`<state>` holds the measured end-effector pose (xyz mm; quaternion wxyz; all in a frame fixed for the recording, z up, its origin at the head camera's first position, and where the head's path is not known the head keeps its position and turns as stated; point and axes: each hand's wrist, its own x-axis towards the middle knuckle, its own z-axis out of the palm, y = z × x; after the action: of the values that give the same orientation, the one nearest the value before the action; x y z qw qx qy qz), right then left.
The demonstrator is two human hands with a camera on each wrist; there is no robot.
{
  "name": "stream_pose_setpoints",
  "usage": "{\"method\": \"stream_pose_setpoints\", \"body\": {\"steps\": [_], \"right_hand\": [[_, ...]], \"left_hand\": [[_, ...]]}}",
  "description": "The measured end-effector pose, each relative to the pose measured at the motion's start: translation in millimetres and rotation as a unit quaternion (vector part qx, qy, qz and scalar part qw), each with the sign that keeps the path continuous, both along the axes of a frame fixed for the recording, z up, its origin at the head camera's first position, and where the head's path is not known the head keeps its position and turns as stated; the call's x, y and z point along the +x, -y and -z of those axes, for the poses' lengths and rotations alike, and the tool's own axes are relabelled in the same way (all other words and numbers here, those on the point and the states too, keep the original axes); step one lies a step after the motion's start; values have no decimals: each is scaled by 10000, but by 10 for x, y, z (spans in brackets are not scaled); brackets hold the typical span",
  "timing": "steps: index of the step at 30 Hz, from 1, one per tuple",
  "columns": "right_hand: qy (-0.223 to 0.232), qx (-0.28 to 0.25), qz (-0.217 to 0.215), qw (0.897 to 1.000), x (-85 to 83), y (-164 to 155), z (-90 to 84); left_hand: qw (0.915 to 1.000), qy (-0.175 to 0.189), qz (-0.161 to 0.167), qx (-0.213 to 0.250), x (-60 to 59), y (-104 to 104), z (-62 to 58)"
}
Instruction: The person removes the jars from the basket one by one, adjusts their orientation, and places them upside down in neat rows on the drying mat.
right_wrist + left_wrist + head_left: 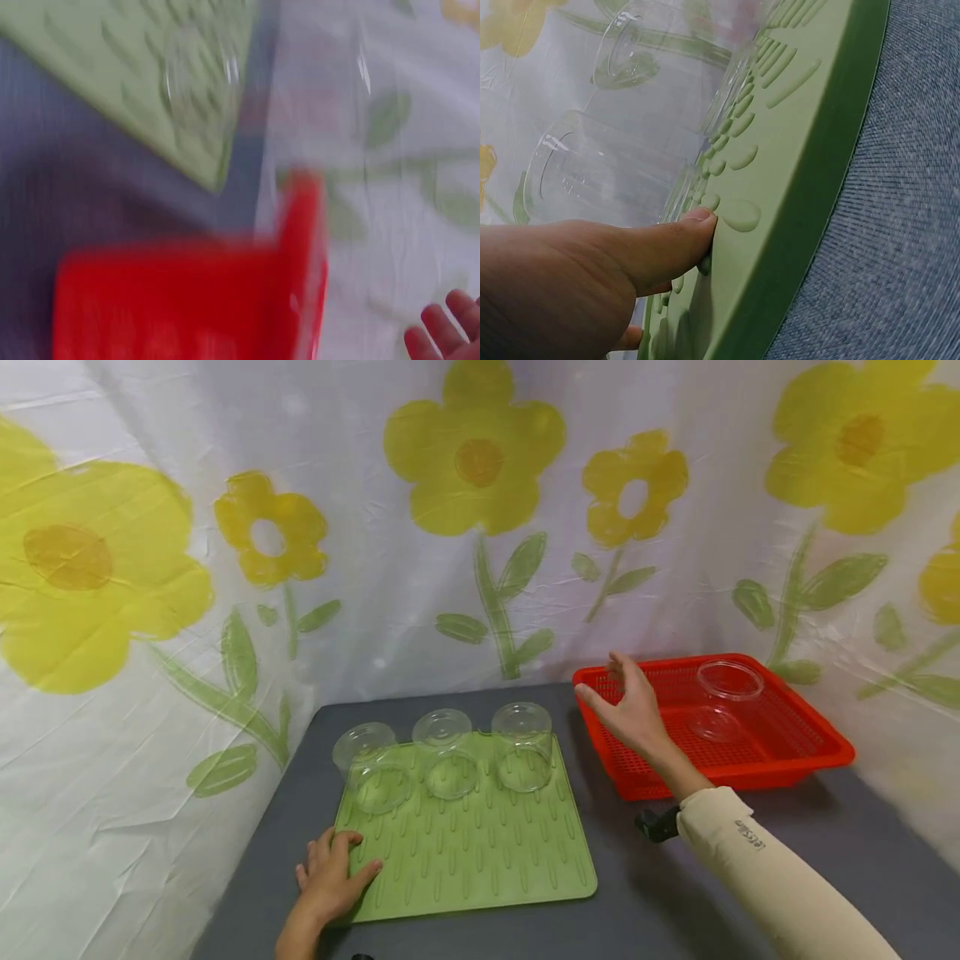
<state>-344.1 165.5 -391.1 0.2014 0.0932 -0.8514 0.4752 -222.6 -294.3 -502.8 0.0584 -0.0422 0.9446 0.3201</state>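
Three clear plastic jars, the left (372,781), middle (447,764) and right (522,747), stand in a row along the back of a green ridged mat (472,868). My left hand (330,874) rests at the mat's front left corner, fingers spread. In the left wrist view its thumb (679,244) touches the mat's ridged top, near one jar (592,172). Over the left rim of a red plastic basket (622,777) is my right hand (633,706), thumb apart from the fingers and nothing in it. A fourth similar jar (723,702) stands inside the basket.
A dark grey table (615,910) carries the mat and basket. Behind it hangs a white curtain (360,627) with painted yellow flowers, close to the table's back edge. A black strap-like piece (657,824) sits at my right cuff.
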Motion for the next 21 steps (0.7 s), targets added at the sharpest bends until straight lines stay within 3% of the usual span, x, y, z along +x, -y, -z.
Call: {"method": "stream_pose_setpoints", "body": {"steps": [4,9,15,17,21], "right_hand": [[-168,195,943,9952,-86,-435,-88],[137,348,1881,9814,-143,-935,-100],[1259,331,2395,9621,-176,-1333,-28],[1577,548,2517,9533,-174,-1421,-8],[1795,1047,2719,9396,-150,-1594,60]], "left_hand": [[10000,93,29,0,-1,20,-11],[9998,163,21,116,-7,19,-9],[9995,251,-25,179,-3,26,-2],[9994,268,11,209,-5,29,-9],[9994,294,59,177,-15,13,5]]}}
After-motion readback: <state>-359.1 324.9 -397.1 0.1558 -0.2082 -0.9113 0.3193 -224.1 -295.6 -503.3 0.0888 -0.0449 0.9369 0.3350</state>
